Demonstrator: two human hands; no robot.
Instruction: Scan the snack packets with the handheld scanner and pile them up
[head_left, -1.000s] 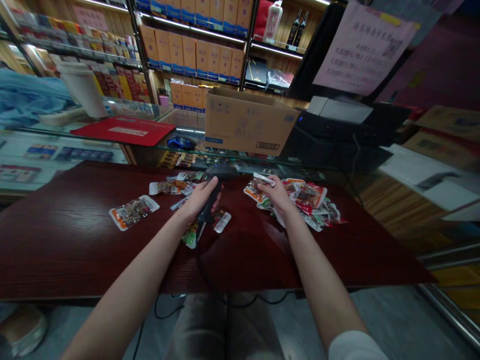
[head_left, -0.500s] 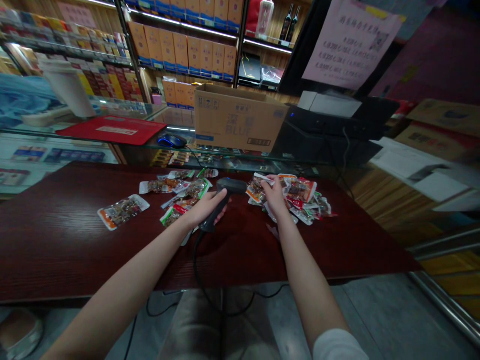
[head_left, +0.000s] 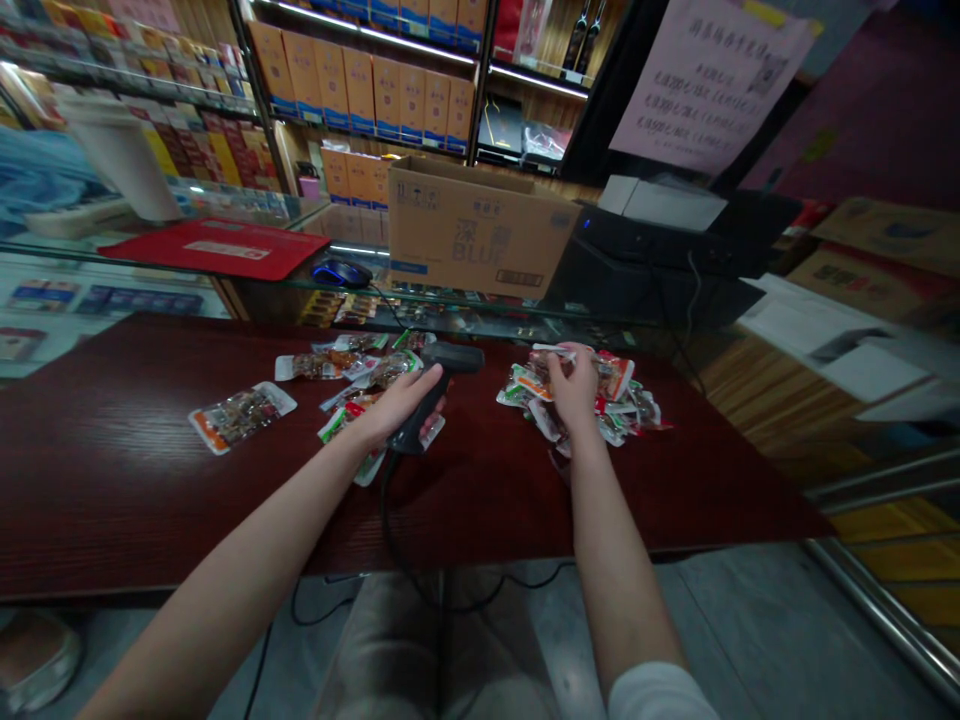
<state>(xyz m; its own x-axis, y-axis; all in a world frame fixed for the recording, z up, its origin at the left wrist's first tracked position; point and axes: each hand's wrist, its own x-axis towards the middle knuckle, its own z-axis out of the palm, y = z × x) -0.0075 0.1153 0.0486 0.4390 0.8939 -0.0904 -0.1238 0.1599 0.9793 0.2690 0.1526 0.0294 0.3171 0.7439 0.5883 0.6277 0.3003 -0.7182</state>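
Observation:
My left hand (head_left: 405, 402) is wrapped round the grip of a black handheld barcode scanner (head_left: 454, 357), its head pointing right and its cable trailing down off the table. Under and beyond this hand lies a loose group of snack packets (head_left: 386, 372), clear-fronted with green, red or white ends. My right hand (head_left: 574, 380) is at the right-hand pile of similar packets (head_left: 621, 380), fingers closed on a snack packet (head_left: 541, 360) at the pile's top. Its fingertips are partly hidden. One orange-ended packet (head_left: 244, 415) lies apart at the left.
The dark red wooden table (head_left: 480, 510) meets a glass counter behind. On that counter stand a cardboard box (head_left: 480, 235), a blue-lit mouse (head_left: 341, 272), a red mat (head_left: 225, 247) and a white cup (head_left: 124, 160). Black cables (head_left: 525, 597) hang by my legs.
My right hand has moved right, away from the scanner's front and over the right-hand pile. My left hand keeps hold of the scanner, shifted slightly left and up in view.

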